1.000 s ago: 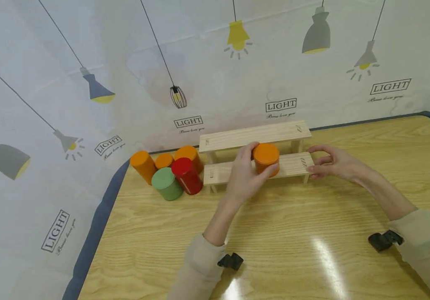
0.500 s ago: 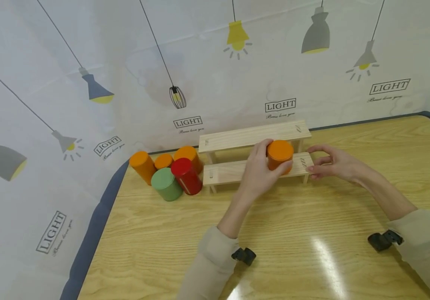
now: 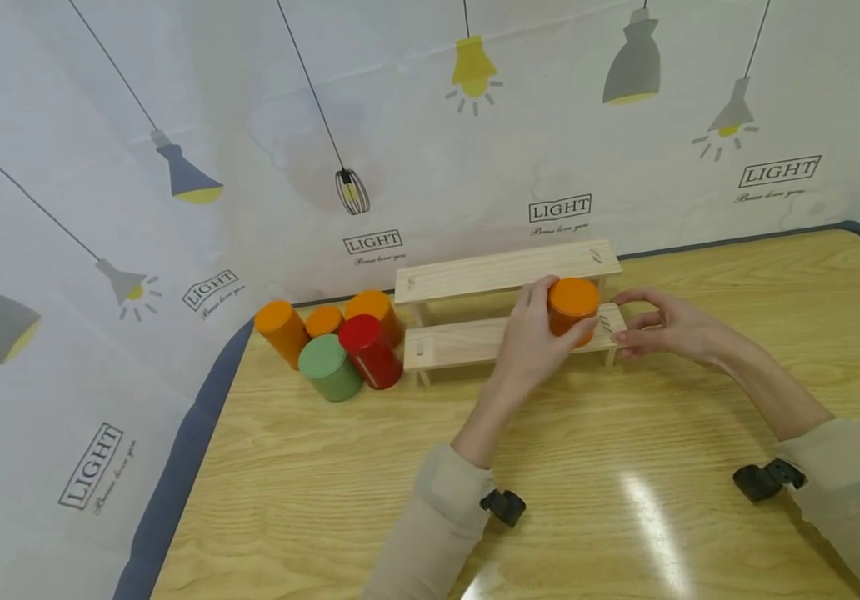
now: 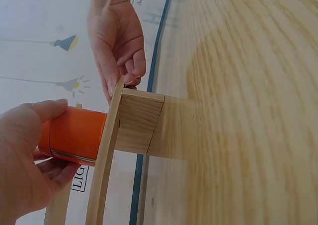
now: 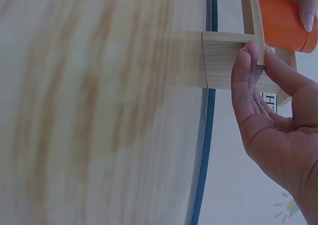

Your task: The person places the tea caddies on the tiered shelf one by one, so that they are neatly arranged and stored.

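Note:
My left hand [image 3: 531, 337] grips an orange canister [image 3: 574, 310] from its left side, thumb in front and fingers behind. The canister stands upright on the lower board near the right end of a two-step wooden shelf [image 3: 460, 343], and its base meets the board in the left wrist view. At that board's right end, my right hand [image 3: 673, 327] pinches the edge. In the right wrist view the thumb [image 5: 285, 76] lies on the board's upper side, with the fingers [image 5: 242, 81] beneath it. The upper board [image 3: 508, 273] bears nothing.
Left of the shelf, several canisters stand close together: a red one [image 3: 372, 352], a green one [image 3: 331, 368] and orange ones [image 3: 282, 333]. Behind the wooden table [image 3: 587, 467] rises a wall covering [image 3: 430, 125] printed with lamps. A dark blue strip [image 3: 190, 446] borders the table.
My left hand has moved the orange canister rightward along the lower board, toward its right end. The right hand has kept its place at the board's end.

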A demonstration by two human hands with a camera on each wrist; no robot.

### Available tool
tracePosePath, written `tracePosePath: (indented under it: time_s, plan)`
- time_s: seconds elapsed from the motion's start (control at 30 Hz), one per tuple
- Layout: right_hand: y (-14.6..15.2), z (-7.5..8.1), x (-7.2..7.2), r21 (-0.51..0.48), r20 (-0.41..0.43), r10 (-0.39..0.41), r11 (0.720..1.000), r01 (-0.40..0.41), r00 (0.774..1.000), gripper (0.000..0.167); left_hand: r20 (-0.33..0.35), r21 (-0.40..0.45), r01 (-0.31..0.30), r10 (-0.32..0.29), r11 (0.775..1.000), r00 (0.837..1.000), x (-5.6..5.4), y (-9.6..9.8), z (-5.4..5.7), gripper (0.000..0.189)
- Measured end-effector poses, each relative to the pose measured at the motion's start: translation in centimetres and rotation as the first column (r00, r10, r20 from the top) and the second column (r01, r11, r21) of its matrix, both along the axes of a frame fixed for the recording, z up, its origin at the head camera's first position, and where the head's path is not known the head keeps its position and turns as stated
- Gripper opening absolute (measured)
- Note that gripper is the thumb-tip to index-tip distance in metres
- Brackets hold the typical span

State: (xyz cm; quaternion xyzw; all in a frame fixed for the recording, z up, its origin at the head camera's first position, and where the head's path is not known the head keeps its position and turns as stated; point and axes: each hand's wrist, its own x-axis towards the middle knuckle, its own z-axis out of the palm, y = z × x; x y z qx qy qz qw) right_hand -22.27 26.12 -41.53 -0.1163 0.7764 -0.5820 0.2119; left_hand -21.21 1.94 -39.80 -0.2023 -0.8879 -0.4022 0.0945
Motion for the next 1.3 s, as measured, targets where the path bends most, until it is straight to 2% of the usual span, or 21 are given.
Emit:
tracePosePath:
  time_s: [0.17, 0.37, 0.77, 0.97, 1.13, 1.3]
  plan:
    - [0.0, 0.0, 0.0, -0.006, 0.009, -0.001, 1.000, 0.001, 1.000, 0.069, -0.024, 0.005, -0.005, 0.005, 1.000, 1.000, 0.0, 0.2, -0.1, 0.068]
    - [-0.1, 0.0, -0.1, -0.013, 0.017, -0.004, 1.000, 0.004, 1.000, 0.068, -0.015, -0.009, -0.017, 0.016, 1.000, 1.000, 0.1, 0.2, 0.0, 0.071]
    - [-0.2, -0.1, -0.3, -0.010, 0.013, -0.006, 1.000, 0.006, 1.000, 0.068, -0.009, -0.016, -0.015, 0.015, 1.000, 1.000, 0.3, -1.2, 0.8, 0.078]
    - [-0.2, -0.1, -0.3, -0.018, 0.015, -0.002, 1.000, 0.003, 1.000, 0.069, 0.002, 0.063, 0.015, -0.015, 0.998, 1.000, 0.3, -2.5, 1.2, 0.075]
    - [-0.2, -0.2, -0.3, -0.027, 0.010, 0.003, 1.000, -0.002, 1.000, 0.069, 0.034, 0.135, -0.001, -0.004, 0.991, 0.999, 0.4, -3.7, 1.3, 0.074]
    - [-0.1, -0.2, -0.2, -0.027, 0.004, 0.005, 1.000, -0.005, 1.000, 0.070, 0.014, 0.174, -0.001, -0.001, 0.985, 1.000, 0.6, -4.9, 1.8, 0.073]
